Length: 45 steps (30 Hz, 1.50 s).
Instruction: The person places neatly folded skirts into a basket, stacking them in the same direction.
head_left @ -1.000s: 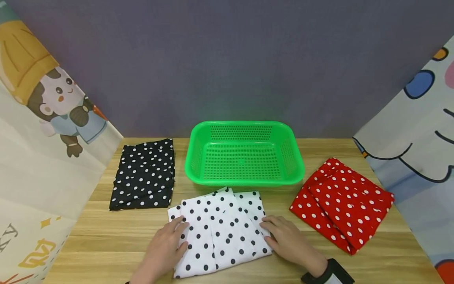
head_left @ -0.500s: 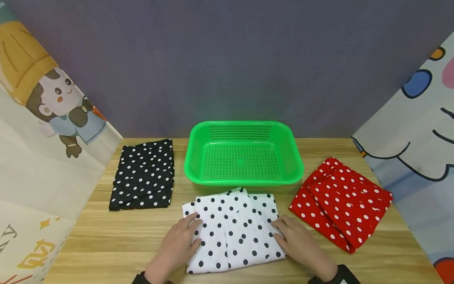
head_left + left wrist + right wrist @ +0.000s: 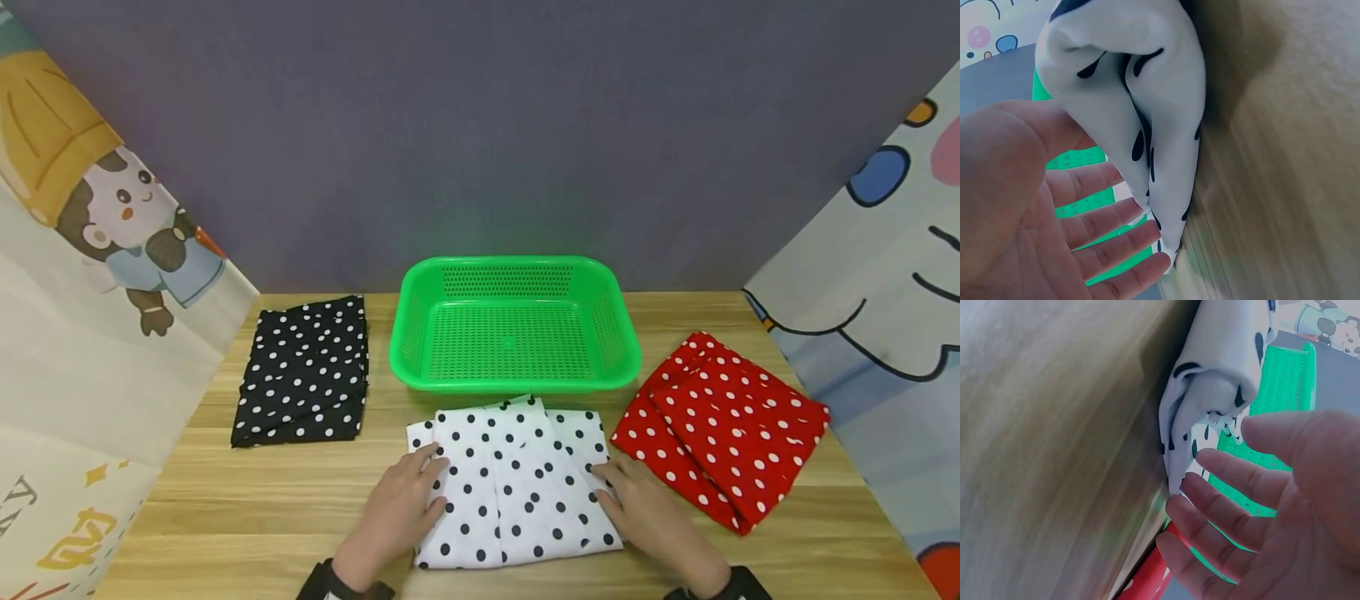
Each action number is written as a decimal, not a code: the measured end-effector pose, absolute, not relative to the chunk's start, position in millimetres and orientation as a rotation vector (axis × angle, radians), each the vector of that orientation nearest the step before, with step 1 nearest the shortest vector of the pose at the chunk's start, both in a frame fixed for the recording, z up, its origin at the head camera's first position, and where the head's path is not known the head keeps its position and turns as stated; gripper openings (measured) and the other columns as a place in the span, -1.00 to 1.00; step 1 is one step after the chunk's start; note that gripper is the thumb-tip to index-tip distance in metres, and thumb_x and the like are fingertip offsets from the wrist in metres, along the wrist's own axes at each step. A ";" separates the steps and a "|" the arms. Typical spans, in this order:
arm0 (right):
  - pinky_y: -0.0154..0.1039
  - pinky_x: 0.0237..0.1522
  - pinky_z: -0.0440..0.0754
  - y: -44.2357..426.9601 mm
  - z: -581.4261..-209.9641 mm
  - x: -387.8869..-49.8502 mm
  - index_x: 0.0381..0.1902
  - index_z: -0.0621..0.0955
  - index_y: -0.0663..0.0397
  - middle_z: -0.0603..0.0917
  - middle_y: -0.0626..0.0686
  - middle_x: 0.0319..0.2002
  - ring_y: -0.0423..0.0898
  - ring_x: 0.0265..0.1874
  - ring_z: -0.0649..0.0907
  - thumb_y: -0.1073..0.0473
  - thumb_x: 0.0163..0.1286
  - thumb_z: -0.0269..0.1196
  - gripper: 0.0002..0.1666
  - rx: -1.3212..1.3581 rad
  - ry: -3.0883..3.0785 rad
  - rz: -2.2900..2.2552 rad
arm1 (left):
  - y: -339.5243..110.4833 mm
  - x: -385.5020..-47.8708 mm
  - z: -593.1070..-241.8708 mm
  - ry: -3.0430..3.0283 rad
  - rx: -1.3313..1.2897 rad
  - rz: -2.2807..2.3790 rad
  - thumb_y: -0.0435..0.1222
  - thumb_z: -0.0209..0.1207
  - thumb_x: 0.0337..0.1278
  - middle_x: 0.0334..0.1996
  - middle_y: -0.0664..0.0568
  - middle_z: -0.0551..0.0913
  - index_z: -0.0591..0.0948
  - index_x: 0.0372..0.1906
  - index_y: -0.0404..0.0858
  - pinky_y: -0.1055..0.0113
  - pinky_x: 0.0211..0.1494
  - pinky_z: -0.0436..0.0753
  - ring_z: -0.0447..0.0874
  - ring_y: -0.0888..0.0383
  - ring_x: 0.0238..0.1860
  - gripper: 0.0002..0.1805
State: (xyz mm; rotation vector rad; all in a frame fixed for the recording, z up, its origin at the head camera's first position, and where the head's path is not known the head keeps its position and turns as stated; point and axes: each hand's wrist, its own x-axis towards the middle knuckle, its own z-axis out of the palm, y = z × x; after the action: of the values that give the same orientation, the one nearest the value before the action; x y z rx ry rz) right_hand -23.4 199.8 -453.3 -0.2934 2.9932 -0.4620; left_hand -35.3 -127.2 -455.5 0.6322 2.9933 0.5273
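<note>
A folded white cloth with black dots (image 3: 517,492) lies flat on the table in front of the basket. At its left edge my left hand (image 3: 397,508) rests with the fingertips on the fabric. My right hand (image 3: 652,512) touches the cloth's right edge in the same way. In the left wrist view the thumb and fingers (image 3: 1110,262) are spread along the layered side of the cloth (image 3: 1172,112). The right wrist view has the fingers (image 3: 1222,500) extended beside the rolled fold of the cloth (image 3: 1222,356). Neither hand curls round it.
Behind the white cloth stands a green perforated plastic basket (image 3: 630,358) with nothing in it. A folded black cloth with white dots (image 3: 303,371) lies at the left, and a folded red dotted cloth (image 3: 735,433) close to my right hand. A grey wall (image 3: 495,133) rises behind the table.
The white cloth has slid to the right across the table, both hands moving along with it. It now lies more centrally below the basket. The basket and the other cloths stay put.
</note>
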 end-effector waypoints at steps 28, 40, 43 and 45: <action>0.01 -0.17 0.62 196.8 -452.1 -32.7 0.03 0.52 0.37 0.52 0.29 -0.12 0.07 -0.25 0.56 0.13 0.10 0.32 -0.43 -0.082 3.044 -0.496 | -119.4 -47.4 -446.6 3.059 0.319 0.549 -0.15 0.32 -0.11 -0.01 -0.22 0.51 0.52 0.05 -0.30 0.11 -0.23 0.62 0.55 -0.08 -0.10 -0.45; 0.05 -0.18 0.60 189.5 -451.3 -37.7 0.13 0.39 0.46 0.45 0.35 -0.07 0.13 -0.26 0.52 0.01 0.07 0.34 -0.20 0.095 2.890 -0.465 | -115.6 -48.8 -447.2 3.008 0.143 0.596 -0.15 0.38 -0.22 -0.17 -0.26 0.52 0.51 0.01 -0.45 0.18 -0.33 0.61 0.57 -0.03 -0.29 -0.35; 0.08 -0.18 0.60 188.0 -453.0 -38.9 0.15 0.38 0.46 0.42 0.37 -0.02 0.15 -0.24 0.51 -0.03 0.07 0.33 -0.16 0.127 2.859 -0.461 | -112.8 -48.6 -446.5 2.988 0.094 0.622 -0.15 0.39 -0.26 -0.21 -0.28 0.51 0.49 0.01 -0.49 0.23 -0.39 0.60 0.56 0.01 -0.38 -0.31; 0.09 -0.18 0.60 187.2 -454.7 -39.6 0.15 0.37 0.46 0.40 0.39 0.00 0.17 -0.24 0.51 -0.05 0.06 0.33 -0.15 0.133 2.848 -0.452 | -110.8 -48.6 -446.4 2.978 0.060 0.652 -0.16 0.41 -0.30 -0.21 -0.30 0.50 0.48 0.02 -0.51 0.25 -0.42 0.60 0.56 0.01 -0.42 -0.28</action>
State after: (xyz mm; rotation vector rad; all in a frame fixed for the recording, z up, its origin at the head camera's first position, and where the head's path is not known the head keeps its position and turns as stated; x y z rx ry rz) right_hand -39.6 187.2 -454.7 0.1333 2.8478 -0.4519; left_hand -48.6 -110.8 -446.4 0.0601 2.9776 0.6516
